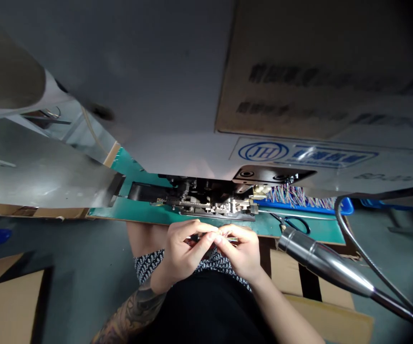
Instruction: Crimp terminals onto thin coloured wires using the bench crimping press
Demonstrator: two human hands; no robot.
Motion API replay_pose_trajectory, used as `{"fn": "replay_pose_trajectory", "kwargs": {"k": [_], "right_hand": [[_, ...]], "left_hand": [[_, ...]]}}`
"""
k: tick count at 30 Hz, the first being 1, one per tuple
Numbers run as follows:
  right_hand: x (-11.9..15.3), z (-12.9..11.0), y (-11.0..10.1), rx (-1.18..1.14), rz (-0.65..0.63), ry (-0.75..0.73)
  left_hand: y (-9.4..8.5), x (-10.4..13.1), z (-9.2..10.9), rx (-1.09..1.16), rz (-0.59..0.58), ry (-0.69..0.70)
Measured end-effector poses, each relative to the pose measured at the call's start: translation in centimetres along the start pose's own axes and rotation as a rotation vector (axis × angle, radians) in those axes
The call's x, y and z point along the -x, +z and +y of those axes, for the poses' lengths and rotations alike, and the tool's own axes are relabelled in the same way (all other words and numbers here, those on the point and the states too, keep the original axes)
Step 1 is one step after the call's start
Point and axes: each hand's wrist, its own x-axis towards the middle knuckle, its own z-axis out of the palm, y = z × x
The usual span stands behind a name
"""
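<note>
My left hand (190, 248) and my right hand (238, 248) meet fingertip to fingertip just in front of the table edge, above my lap. Both are closed in a pinch. Thin coloured wires (232, 239) poke out between the fingers of my right hand. A small dark and reddish piece shows inside the curl of my left hand, too covered to name. Right behind my hands sits the metal working head (213, 206) of a large machine (177, 95).
A blue tray (347, 206) holds many multicoloured wires (299, 197). Dark-handled scissors (297, 223) lie on the green tabletop (149, 210). A shiny metal lamp (324, 263) on a flexible neck juts in at right. Cardboard boxes (9, 306) stand on the floor.
</note>
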Motion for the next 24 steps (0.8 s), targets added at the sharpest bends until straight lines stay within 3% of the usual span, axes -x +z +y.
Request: {"fn": "replay_pose_trajectory", "kwargs": {"k": [10, 12, 18, 24], "right_hand": [[0.4, 0.6, 0.0, -0.058, -0.025, 0.093], [0.4, 0.5, 0.0, -0.015, 0.042, 0.046], [-0.4, -0.2, 0.9, 0.043, 0.438, 0.02], [-1.5, -1.1, 1.7, 0.03, 0.529, 0.085]], "left_hand": [[0.0, 0.0, 0.6, -0.081, 0.023, 0.063], [0.0, 0.1, 0.5, -0.1, 0.021, 0.032], [0.5, 0.4, -0.5, -0.105, -0.053, -0.074], [1.0, 0.3, -1.3, -0.185, -0.021, -0.014]]}}
